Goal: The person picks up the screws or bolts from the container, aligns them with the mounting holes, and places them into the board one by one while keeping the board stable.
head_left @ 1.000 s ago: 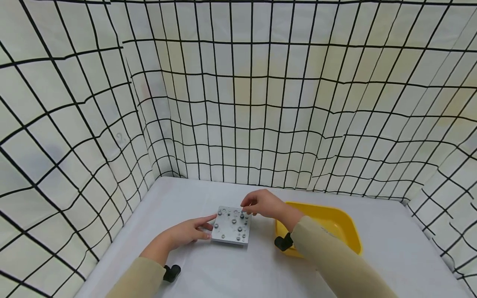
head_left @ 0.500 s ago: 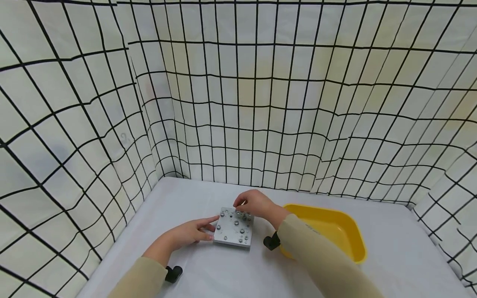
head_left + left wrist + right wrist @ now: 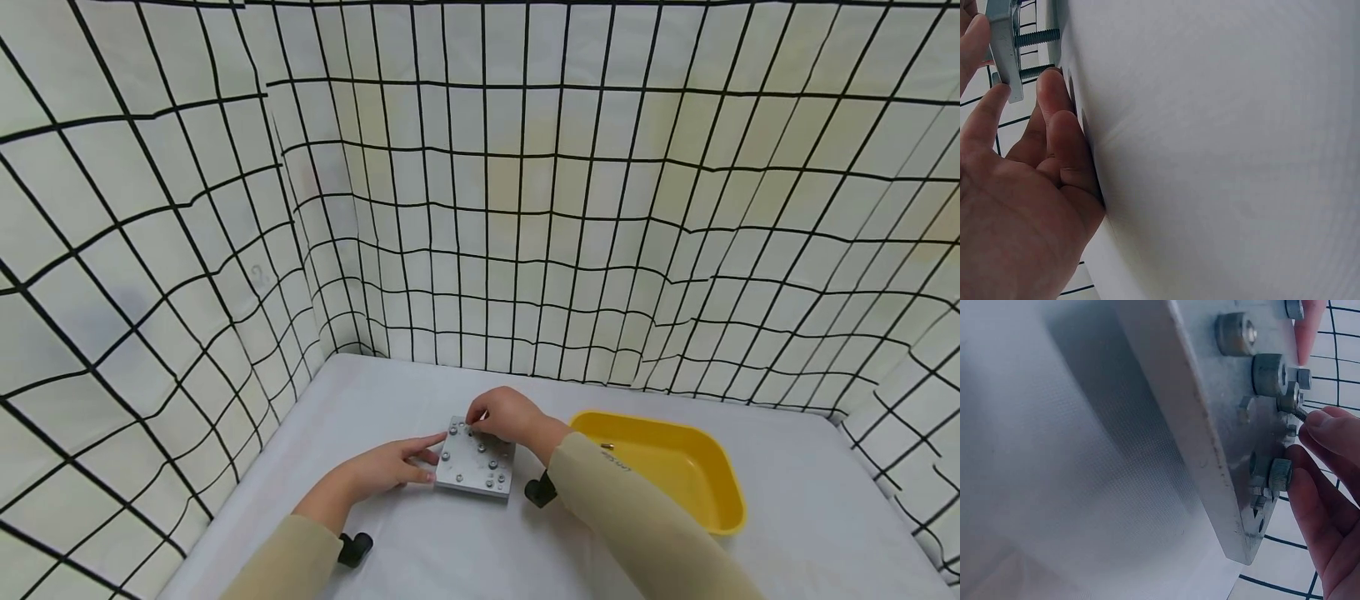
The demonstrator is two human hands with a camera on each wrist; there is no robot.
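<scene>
A square metal plate (image 3: pixel 467 468) with several bolts in its face stands raised off the table on their threaded ends. My left hand (image 3: pixel 378 471) touches its left edge with the outstretched index finger and the thumb. In the left wrist view, bolt threads (image 3: pixel 1038 37) stick out below the plate, beside the other fingers. My right hand (image 3: pixel 508 415) is over the far part of the plate. Its thumb and a finger pinch a small thin screw (image 3: pixel 1300 414), whose head they hide. A socket-head bolt (image 3: pixel 1280 475) sits close to another finger of that hand.
Right of the plate stands a yellow tray (image 3: pixel 731 487), partly behind the right sleeve. A small metal piece (image 3: pixel 607 446) lies in it. White table cloth (image 3: pixel 420 550) surrounds the plate. White walls with black grid lines (image 3: pixel 517 208) enclose the table.
My right hand has shifted left across the far part of the plate. The left hand keeps its place at the plate's edge. The small metal piece in the tray has come into sight.
</scene>
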